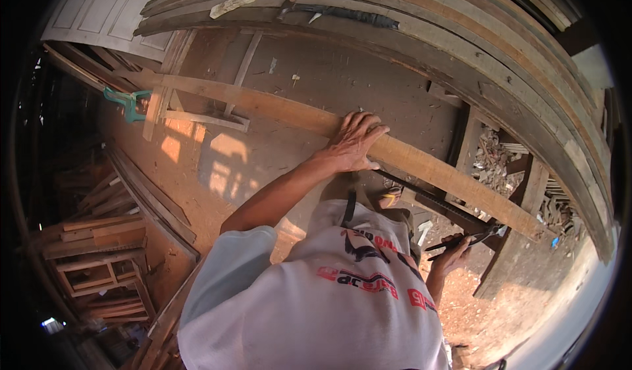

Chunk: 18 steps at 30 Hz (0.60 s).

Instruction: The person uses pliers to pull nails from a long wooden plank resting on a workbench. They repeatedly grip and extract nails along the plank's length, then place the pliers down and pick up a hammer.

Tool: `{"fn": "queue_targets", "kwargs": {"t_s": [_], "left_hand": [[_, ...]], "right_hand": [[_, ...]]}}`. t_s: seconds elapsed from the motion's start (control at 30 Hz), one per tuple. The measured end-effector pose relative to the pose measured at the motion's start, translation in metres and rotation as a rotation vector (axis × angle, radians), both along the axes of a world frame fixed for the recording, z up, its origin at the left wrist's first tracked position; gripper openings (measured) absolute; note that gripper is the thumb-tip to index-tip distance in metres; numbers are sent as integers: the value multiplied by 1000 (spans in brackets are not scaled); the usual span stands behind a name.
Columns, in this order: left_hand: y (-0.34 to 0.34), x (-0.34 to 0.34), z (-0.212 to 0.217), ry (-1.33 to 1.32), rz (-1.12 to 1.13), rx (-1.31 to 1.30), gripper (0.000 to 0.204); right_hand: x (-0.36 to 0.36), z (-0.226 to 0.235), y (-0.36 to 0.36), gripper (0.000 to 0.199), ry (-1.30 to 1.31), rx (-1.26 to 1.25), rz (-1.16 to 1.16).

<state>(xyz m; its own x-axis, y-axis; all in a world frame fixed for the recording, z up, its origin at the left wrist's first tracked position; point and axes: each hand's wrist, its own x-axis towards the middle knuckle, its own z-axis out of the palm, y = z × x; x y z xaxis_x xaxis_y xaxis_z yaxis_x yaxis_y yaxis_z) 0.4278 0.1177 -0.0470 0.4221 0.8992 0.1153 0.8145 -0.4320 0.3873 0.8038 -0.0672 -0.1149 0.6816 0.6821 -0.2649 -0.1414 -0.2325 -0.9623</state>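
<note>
Pressing down flat with fingers spread, the left hand [353, 141] rests palm-first on a long wooden plank [276, 110] that runs from ten o'clock to four o'clock across the view, its far end lying on a wooden sawhorse [191, 110] and its near end reaching a second wooden stand [510, 251] at four o'clock. The right hand [454, 255], low at five o'clock beside the white shirt, is closed around a dark slim tool [464, 238], seemingly a pencil or marker, with a long dark straightedge [428, 199] running up from it under the plank's near edge. By the look of it the work in hand is steadying and marking the plank; the next move would call for the left hand to keep the board from shifting while the right brings the tool's tip to the wood along the straightedge. Outward from there, a teal clamp-like tool [128, 103] sits at nine o'clock past the sawhorse, stacked curved timber boards [461, 34] fill the top from twelve to three o'clock, and a hammer [329, 11] lies on them at twelve. For containers, an open wooden bin [469, 147] at three o'clock holds pale wood offcuts and chips [495, 162]; at eight o'clock, open wooden frames [99, 271] are stacked, and what lies inside them cannot be made out.
</note>
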Motion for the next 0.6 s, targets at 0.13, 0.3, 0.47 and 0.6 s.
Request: {"fn": "queue_targets", "kwargs": {"t_s": [0.13, 0.3, 0.47, 0.6], "left_hand": [[-33, -46, 10, -390, 220, 138, 65], [-89, -188, -62, -801, 1187, -119, 82], [-43, -350, -60, -1576, 1563, -245, 100], [-5, -415, -55, -1801, 1454, -192, 90]], "right_hand": [[-5, 0, 3, 57, -93, -60, 5], [-40, -7, 3, 58, -82, -119, -120], [-90, -28, -3, 63, -91, -194, -105], [-105, -43, -12, 65, -168, -315, 9]]}}
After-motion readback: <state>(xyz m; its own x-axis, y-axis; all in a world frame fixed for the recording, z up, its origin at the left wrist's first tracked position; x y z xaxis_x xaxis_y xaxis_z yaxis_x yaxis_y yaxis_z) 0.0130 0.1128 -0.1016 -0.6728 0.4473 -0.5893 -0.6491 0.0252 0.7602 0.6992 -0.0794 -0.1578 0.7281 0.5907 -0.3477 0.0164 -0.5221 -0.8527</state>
